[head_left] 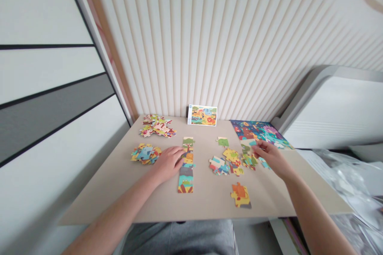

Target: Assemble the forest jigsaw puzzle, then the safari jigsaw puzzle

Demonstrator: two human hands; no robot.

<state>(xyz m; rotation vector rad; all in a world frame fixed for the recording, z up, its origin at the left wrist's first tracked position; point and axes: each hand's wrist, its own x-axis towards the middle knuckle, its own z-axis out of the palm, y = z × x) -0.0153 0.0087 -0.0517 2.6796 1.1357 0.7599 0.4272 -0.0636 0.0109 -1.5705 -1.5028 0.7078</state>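
- The strip (186, 171), a tall, narrow column of flat cardboard jigsaw pieces, lies joined on the table; its outer edges are mostly straight, with a few rounded tabs jutting out at the right.
- Left of the strip, the left hand (169, 163) lies palm down, fingers loosely together and gently bent, fingertips resting on the strip's left edge; the forearm slants up from the near side.
- Well right of the strip, the right hand (269, 156) pinches a green and pale puzzle piece (247, 145) between thumb and fingers, the wrist bent inward and the forearm reaching in diagonally.
- Between the strip and that hand, and below it, are loose, knobbly-edged pieces (220, 165) in a low, overlapping spread.
- Right of the strip's upper end sits a single green piece (223, 142); right of its lower end, an orange and yellow cluster (240, 196).
- Left of the strip, beyond the left hand, is a yellow and blue heap (145, 153); farther back, a jumbled red and cream heap (157, 126).
- Behind the strip stands a smooth rectangular picture card (202, 115).
- Beneath the strip, the table (119, 207) is matte beige.
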